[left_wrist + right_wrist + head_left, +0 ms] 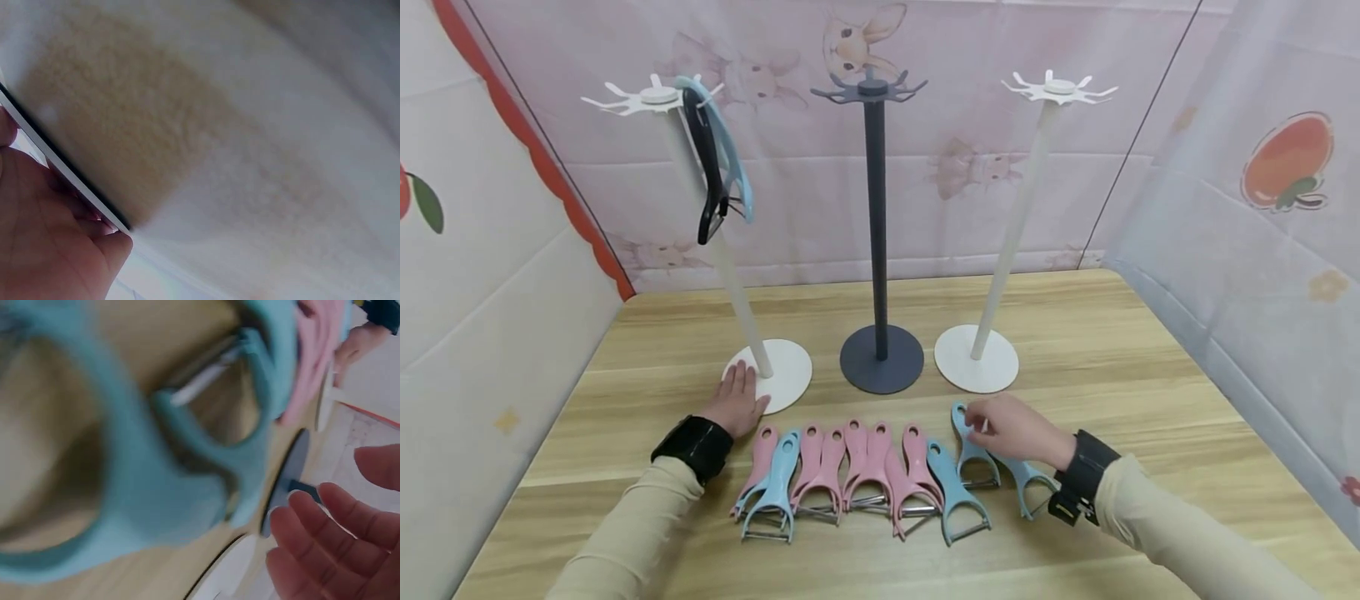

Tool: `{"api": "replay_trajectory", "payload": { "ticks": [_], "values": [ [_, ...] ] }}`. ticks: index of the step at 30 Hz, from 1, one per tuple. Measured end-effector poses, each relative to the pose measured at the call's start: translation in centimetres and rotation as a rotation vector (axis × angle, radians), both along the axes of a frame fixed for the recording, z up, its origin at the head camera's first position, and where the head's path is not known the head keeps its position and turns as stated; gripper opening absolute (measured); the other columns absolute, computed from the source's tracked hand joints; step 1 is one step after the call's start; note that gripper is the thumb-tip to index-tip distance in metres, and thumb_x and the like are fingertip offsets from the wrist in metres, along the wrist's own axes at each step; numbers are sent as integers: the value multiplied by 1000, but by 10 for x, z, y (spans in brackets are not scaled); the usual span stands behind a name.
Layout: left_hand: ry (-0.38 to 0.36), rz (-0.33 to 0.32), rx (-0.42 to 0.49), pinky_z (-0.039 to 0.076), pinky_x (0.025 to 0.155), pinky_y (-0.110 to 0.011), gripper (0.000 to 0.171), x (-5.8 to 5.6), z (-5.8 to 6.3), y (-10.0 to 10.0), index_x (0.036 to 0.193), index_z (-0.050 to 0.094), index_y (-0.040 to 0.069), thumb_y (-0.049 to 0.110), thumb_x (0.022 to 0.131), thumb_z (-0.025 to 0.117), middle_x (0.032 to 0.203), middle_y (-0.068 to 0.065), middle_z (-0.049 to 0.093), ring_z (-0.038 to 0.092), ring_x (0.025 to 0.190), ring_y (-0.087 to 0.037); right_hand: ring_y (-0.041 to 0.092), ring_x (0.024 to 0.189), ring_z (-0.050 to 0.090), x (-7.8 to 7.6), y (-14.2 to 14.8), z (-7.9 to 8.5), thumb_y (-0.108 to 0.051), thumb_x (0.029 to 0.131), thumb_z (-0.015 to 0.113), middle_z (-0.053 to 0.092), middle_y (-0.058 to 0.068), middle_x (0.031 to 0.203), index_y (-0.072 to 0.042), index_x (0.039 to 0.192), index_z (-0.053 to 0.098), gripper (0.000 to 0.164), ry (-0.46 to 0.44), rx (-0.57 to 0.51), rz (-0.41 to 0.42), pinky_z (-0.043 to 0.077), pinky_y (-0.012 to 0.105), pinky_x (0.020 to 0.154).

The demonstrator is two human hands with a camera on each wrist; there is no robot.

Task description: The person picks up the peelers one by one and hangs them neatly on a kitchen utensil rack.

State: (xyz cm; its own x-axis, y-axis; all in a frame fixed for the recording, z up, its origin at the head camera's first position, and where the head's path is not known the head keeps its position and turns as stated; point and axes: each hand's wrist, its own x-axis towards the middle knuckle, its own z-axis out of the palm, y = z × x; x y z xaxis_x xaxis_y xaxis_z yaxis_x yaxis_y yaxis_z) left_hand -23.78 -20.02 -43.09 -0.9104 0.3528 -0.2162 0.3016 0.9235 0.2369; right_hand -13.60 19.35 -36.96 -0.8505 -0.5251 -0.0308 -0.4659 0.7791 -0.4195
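A light wood-grain table reaches back to a pale pink cloth, creased in a grid and printed with cartoon rabbits. The clearest rabbit sits near the top centre; another shows fainter, lower and to the right. Thin dark lines slant down near both ends of this cloth. A whitish left cloth carries a red scalloped border that runs down to the table's back left corner, a green leaf beside a cut-off red fruit, and a small yellowish flower. The right cloth bears an orange-red fruit and, below it, an orange flower.
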Motion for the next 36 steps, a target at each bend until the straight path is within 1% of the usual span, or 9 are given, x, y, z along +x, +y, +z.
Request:
{"api": "replay_trajectory", "payload": {
  "ticks": [3,7,10,13,16,21,25,31,36],
  "values": [
    [17,-3,16,13,105,-55,59,2,2,0,132,15,-24,20,97,36,139,-41,6,6,130,-51,7,60,48,13,6,-4,-10,79,67,56,-4,71,-6,82,63,7,-17,102,-95,42,24,54],
    [28,-13,21,13,104,-56,60,1,2,-1,132,15,-24,20,97,36,138,-42,6,6,129,-51,11,57,45,30,12,-16,-17,72,74,52,-2,70,-5,88,60,24,-47,256,-234,40,27,49],
    [29,-12,12,12,104,-56,60,-1,1,-3,132,14,-24,19,97,36,139,-42,5,5,130,-51,13,54,44,37,13,-27,-15,69,75,48,-2,66,-4,93,56,33,-52,299,-298,37,27,44],
    [32,-9,2,13,104,-56,59,0,4,-3,132,15,-24,20,97,36,139,-41,6,6,130,-51,13,51,42,39,13,-32,-10,69,72,45,-1,61,-3,93,53,32,-61,278,-330,34,27,41],
    [28,-13,13,13,104,-56,60,-1,2,-3,132,15,-24,20,97,36,139,-42,5,6,129,-52,13,48,40,38,16,-29,-6,68,69,43,-1,58,-3,90,51,29,-47,258,-328,31,26,40],
    [12,-14,28,10,105,-56,61,-4,-8,-5,133,13,-23,21,97,34,139,-41,2,3,130,-51,13,47,40,31,20,-22,-6,66,70,42,0,56,-1,89,51,30,29,247,-326,31,25,39],
    [4,6,21,10,105,-55,61,-3,-3,-4,134,13,-22,22,97,36,141,-39,3,3,131,-49,12,50,42,25,17,-16,-9,69,69,46,0,60,2,96,56,32,76,220,-320,34,25,41],
    [7,7,-1,13,105,-55,60,1,2,-2,134,14,-22,21,97,35,140,-39,5,5,130,-49,9,50,44,11,3,-2,-12,77,63,52,-1,64,0,110,59,35,59,76,-312,35,25,42],
    [10,1,-3,13,105,-54,61,2,3,-1,134,14,-22,22,98,35,141,-39,5,6,131,-49,4,52,49,-2,-16,10,-8,79,62,60,0,70,-1,111,60,33,109,-86,-229,40,21,44]
  ]
}}
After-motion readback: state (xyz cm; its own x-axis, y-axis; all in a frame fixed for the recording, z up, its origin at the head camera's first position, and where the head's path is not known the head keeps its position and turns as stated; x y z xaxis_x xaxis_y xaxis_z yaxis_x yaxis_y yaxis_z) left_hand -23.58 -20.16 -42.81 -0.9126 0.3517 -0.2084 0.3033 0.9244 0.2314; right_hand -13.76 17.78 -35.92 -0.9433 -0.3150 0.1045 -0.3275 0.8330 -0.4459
